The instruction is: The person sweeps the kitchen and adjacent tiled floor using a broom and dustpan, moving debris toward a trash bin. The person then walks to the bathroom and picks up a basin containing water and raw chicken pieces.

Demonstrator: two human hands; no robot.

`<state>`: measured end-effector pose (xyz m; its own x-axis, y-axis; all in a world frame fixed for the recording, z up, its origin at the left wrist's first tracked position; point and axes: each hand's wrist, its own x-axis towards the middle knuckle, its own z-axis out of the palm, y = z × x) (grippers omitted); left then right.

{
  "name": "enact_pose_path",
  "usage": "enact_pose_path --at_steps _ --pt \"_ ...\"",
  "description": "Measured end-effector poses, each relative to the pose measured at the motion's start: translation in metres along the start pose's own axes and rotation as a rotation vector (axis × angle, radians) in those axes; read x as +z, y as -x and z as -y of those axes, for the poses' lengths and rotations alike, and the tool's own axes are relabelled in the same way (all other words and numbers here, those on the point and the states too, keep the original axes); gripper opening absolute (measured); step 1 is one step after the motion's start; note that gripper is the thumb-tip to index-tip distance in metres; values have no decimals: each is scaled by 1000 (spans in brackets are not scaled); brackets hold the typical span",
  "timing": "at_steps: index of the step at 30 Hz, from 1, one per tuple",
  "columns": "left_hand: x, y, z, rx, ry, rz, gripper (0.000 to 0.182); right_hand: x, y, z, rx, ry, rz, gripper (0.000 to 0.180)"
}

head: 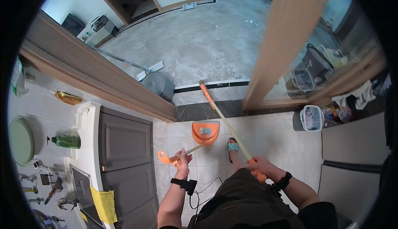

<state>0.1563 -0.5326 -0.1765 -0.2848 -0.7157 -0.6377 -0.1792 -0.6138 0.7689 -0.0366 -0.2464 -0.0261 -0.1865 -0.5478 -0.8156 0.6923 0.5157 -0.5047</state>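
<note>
My left hand (184, 163) is closed around the handle of an orange dustpan (196, 134), near its orange looped end. The dustpan lies on the light tiled floor, its opening towards the doorway, with a label on its pan. My right hand (259, 166) grips the orange end of a broom (231, 129) with a pale yellow stick. The broom slants away to the upper left, and its orange head reaches the black and white strip of the door threshold (214, 110). Beside the dustpan is a foot in a teal slipper (233, 146).
A grey bin (158, 84) and a flat mop (150, 70) stand beyond the left door frame. Grey cabinets and a counter (90, 154) line the left. At right are a clear bin (312, 118), bags and a large grey appliance (351, 142). Cables hang between my arms.
</note>
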Motion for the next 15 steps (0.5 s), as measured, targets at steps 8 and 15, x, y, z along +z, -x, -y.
enact_pose_path --at_steps 8,15 --pt "104 -74 -46 155 -5 180 45 3 -91 135 -44 97 -30 20" --pt "101 -82 -87 42 -4 67 50 -24 -89 188 -17 506 -118 14"
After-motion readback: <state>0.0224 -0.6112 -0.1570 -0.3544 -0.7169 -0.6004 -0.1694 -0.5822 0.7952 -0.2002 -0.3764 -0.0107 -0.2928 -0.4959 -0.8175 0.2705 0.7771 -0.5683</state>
